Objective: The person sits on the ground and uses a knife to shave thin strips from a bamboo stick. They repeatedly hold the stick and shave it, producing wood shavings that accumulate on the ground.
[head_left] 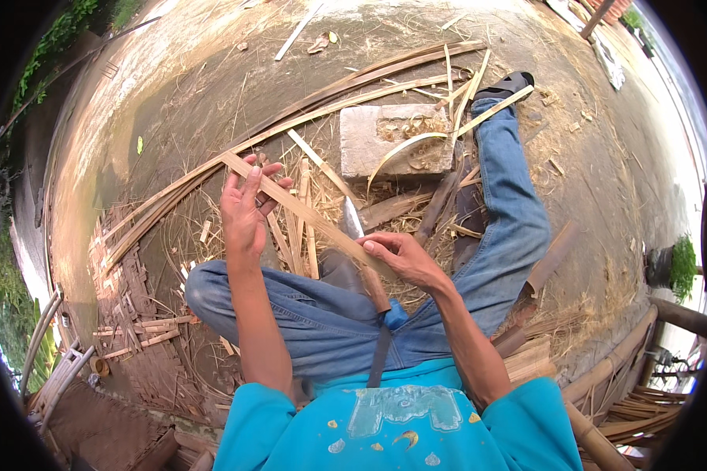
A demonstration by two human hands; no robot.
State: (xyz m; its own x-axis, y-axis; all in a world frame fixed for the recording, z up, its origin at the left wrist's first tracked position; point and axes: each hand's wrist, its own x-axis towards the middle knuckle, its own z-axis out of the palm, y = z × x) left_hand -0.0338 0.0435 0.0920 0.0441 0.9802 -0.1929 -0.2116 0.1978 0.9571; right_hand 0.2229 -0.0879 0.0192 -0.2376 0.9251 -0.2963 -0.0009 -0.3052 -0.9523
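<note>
A flat, pale bamboo strip (302,210) lies slantwise across my lap, held up at both ends. My left hand (247,208) grips its upper left end, thumb on top and the other fingers curled behind, their tips showing past it. Near the lower right end, my right hand (404,257) pinches the same strip between thumb and fingers. A knife stands between my legs under the strip, its pointed steel blade (352,217) upward beside my right fingers. Its brown wooden handle (375,290) runs down to a blue piece (396,315) at my lap; the strip hides its middle.
A rectangular concrete block (361,149) with shavings on it sits ahead, beside my stretched right leg (514,196). Long bamboo strips (314,106) lie across the ground to the far left. Shavings and short offcuts surround my legs. Bamboo poles (617,357) stand at the lower right.
</note>
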